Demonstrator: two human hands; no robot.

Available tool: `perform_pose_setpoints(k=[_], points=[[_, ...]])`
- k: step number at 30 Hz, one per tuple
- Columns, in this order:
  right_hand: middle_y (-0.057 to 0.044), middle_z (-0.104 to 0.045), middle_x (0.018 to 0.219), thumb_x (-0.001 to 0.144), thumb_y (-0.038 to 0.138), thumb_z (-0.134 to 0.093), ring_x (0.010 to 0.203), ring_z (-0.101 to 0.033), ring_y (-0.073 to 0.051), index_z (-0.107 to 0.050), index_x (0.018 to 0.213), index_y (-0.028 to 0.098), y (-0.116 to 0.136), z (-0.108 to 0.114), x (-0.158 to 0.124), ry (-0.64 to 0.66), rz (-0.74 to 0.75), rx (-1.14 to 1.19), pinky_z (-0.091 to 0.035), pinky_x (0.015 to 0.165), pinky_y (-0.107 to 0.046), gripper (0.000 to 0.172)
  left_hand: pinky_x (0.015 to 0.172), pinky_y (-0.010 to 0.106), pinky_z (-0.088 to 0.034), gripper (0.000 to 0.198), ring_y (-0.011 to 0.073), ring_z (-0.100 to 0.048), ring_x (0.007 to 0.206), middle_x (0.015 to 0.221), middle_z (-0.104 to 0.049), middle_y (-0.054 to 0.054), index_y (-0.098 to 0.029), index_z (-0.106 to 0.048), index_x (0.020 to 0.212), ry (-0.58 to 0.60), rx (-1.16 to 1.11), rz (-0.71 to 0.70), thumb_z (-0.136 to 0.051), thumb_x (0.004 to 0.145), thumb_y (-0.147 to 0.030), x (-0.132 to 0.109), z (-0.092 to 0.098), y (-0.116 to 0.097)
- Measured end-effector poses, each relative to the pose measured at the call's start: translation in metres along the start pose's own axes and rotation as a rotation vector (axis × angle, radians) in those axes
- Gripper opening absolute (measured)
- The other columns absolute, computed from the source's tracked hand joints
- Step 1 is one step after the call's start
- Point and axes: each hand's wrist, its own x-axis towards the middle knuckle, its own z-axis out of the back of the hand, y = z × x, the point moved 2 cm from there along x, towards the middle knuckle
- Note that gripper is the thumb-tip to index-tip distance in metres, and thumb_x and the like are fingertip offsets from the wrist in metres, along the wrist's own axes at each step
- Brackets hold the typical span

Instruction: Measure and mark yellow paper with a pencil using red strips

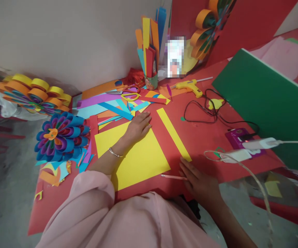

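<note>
A large yellow sheet lies on the red table covering. My left hand rests flat across its upper edge, fingers stretched out, holding nothing. To the right of the sheet, a narrow yellow strip lies slanted on the red surface. My right hand is at the strip's lower end, with its fingers extended and fingertips by the strip. A pink pencil lies beside the sheet's lower right corner, its right end passing under or against my right hand.
Scissors and coloured strips lie behind the sheet. A yellow glue gun, a cup of strips, a purple power block with cables and a green board stand farther off. A blue paper flower is left.
</note>
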Motion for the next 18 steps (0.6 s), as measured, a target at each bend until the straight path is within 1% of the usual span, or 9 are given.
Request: perform_pose_setpoints(k=[4,7,9,11,14,16,18], points=[[-0.007,-0.070,0.138,0.106,0.025,-0.050,0.095,-0.079,-0.018,-0.074,0.127,0.016,0.002,0.001,-0.002,0.008,-0.012,-0.016,-0.060,0.066,-0.028,0.033,0.122,0.056,-0.041,0.041,0.0297,-0.047,0.150,0.152,-0.058,0.018,-0.018,-0.063,0.140,-0.001,0.008,-0.025,-0.049,0.106,-0.037,0.001,0.001,0.001],[-0.008,-0.070,0.138,0.105,0.023,-0.051,0.096,-0.079,-0.018,-0.074,0.126,0.015,0.003,0.002,-0.004,0.004,-0.012,-0.008,-0.061,0.069,-0.027,0.033,0.119,0.054,-0.044,0.037,0.0294,-0.052,0.146,0.147,-0.063,0.015,-0.019,-0.067,0.134,0.013,0.047,-0.042,-0.049,0.106,-0.035,0.001,0.001,-0.001],[-0.007,-0.070,0.138,0.104,0.022,-0.050,0.093,-0.079,-0.017,-0.075,0.125,0.016,0.003,0.002,-0.003,0.002,-0.016,-0.002,-0.060,0.066,-0.026,0.033,0.113,0.051,-0.048,0.034,0.0287,-0.058,0.139,0.142,-0.068,0.013,-0.019,-0.070,0.129,0.031,0.082,-0.058,-0.048,0.106,-0.033,0.002,0.001,-0.004],[-0.006,-0.071,0.137,0.105,0.021,-0.050,0.091,-0.079,-0.016,-0.076,0.124,0.016,0.005,0.002,0.001,0.007,-0.025,0.001,-0.057,0.059,-0.025,0.033,0.108,0.050,-0.051,0.032,0.0292,-0.062,0.135,0.139,-0.070,0.011,-0.021,-0.071,0.127,0.065,0.128,-0.051,-0.048,0.106,-0.031,0.003,0.002,-0.010],[-0.007,-0.071,0.137,0.105,0.023,-0.051,0.088,-0.079,-0.016,-0.076,0.124,0.016,0.008,0.001,0.006,0.016,-0.047,-0.007,-0.055,0.056,-0.025,0.032,0.111,0.056,-0.047,0.035,0.0323,-0.060,0.136,0.143,-0.067,0.014,-0.020,-0.070,0.130,0.125,0.230,0.032,-0.046,0.104,-0.021,0.004,0.006,-0.029],[-0.007,-0.070,0.138,0.105,0.025,-0.052,0.087,-0.079,-0.016,-0.075,0.125,0.016,0.010,0.001,0.009,0.030,-0.067,0.001,-0.055,0.055,-0.025,0.032,0.116,0.059,-0.042,0.041,0.0334,-0.055,0.142,0.150,-0.061,0.015,-0.020,-0.068,0.134,0.158,0.292,0.100,-0.044,0.101,-0.013,0.003,0.008,-0.049],[-0.008,-0.070,0.139,0.105,0.025,-0.052,0.090,-0.079,-0.016,-0.073,0.128,0.016,0.010,0.001,0.011,0.040,-0.089,0.032,-0.056,0.056,-0.024,0.032,0.119,0.058,-0.039,0.044,0.0333,-0.050,0.146,0.156,-0.055,0.013,-0.020,-0.065,0.139,0.188,0.310,0.142,-0.046,0.100,-0.013,-0.001,0.007,-0.071]])
